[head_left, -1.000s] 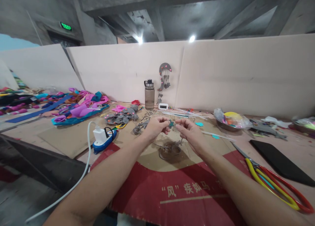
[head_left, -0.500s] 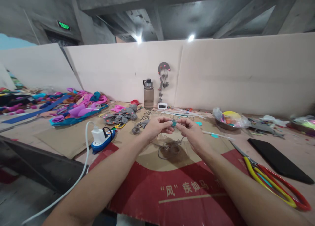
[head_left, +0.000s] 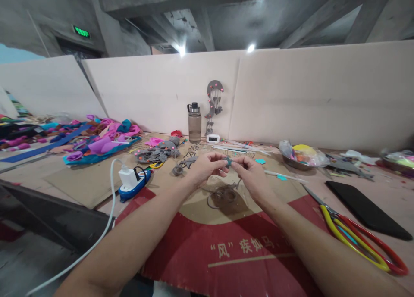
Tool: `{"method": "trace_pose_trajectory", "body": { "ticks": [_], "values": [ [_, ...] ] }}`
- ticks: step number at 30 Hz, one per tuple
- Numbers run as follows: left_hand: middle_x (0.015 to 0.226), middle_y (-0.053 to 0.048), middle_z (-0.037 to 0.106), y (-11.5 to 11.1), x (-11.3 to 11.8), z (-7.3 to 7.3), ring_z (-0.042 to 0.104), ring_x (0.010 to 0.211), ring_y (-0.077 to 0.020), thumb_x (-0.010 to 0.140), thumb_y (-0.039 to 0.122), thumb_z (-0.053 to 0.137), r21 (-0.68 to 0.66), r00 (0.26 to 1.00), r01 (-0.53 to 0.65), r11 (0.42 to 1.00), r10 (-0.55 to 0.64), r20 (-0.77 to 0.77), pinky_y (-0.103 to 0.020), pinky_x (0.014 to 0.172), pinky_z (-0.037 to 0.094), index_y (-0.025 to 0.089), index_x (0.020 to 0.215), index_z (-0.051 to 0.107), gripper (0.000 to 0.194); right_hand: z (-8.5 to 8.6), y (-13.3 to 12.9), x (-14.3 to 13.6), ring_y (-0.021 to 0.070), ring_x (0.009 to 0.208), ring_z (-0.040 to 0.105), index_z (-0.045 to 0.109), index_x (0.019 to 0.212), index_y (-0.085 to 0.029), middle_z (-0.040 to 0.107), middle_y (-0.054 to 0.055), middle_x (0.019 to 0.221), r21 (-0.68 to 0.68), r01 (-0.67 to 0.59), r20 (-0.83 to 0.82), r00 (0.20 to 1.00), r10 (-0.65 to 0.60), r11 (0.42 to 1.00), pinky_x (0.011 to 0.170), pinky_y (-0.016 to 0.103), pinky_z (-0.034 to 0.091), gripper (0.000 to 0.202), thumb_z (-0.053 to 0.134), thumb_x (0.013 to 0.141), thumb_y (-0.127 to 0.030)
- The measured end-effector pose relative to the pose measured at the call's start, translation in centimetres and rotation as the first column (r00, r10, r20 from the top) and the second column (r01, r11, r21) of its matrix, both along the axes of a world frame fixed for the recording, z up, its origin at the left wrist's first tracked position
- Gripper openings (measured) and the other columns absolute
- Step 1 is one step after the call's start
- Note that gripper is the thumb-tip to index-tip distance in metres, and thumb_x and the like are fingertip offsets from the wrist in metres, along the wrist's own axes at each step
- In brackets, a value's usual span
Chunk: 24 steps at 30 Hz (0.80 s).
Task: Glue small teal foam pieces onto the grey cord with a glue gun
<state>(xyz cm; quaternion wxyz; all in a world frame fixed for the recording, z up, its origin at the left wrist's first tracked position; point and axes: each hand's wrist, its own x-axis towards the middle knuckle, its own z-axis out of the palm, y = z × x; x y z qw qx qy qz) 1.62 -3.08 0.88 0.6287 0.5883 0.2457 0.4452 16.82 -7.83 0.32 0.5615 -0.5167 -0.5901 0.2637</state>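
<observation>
Between the fingertips of both hands is a small teal felt piece [head_left: 228, 161], partly covered by the fingers, so its full shape is hidden. My left hand [head_left: 208, 168] pinches it from the left, and my right hand [head_left: 248, 170] pinches it from the right. Just below the hands, a loosely coiled grey cord [head_left: 223, 196] lies on the red and tan cardboard [head_left: 194, 241]. Two turquoise cut-outs rest right of my right hand: one felt shape [head_left: 260, 161] behind, another felt shape [head_left: 281, 176] by a white stick [head_left: 291, 177].
Scissors [head_left: 336, 217] with red and yellow handles lie at right beside a black phone [head_left: 362, 206]. A bottle [head_left: 194, 124] and small clock [head_left: 212, 138] stand at the back. Left are a blue power strip [head_left: 134, 190], grey felt pieces [head_left: 158, 152] and colourful fabric scraps [head_left: 103, 144].
Both hands stay in nearly the same place, still pinching the teal piece. The fingers have shifted only slightly, and the whole view has moved a little.
</observation>
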Motion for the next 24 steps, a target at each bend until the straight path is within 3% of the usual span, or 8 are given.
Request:
{"method": "trace_pose_trajectory", "body": {
  "ticks": [15,24],
  "values": [
    [0.056,0.003,0.054,-0.1,0.2,-0.1,0.049,0.047,-0.0054,0.069,0.021,0.067,0.04,0.998,-0.017,0.999,0.019,-0.055,-0.017,0.044,0.04,0.012,0.074,0.057,0.014,0.4,-0.6,-0.6,0.013,0.059,0.041,0.06,0.073,-0.018,0.055,0.001,0.065,0.064,-0.008,0.081,0.997,0.003,0.998,0.056,0.027,0.033,0.019,0.058,0.074,-0.037],
    [0.074,-0.002,0.063,-0.1,-0.1,0.3,0.062,0.067,-0.0103,0.06,0.024,0.079,-0.056,0.991,0.128,0.99,-0.129,-0.019,-0.022,0.06,0.049,0.01,0.086,0.061,0.034,-0.3,0.5,0.2,0.0077,0.049,0.033,0.056,0.069,-0.019,0.051,-0.003,0.062,-0.1,-0.117,-0.301,0.95,0.082,0.988,0.047,0.025,0.026,0.029,0.07,0.063,-0.044]
  ]
}}
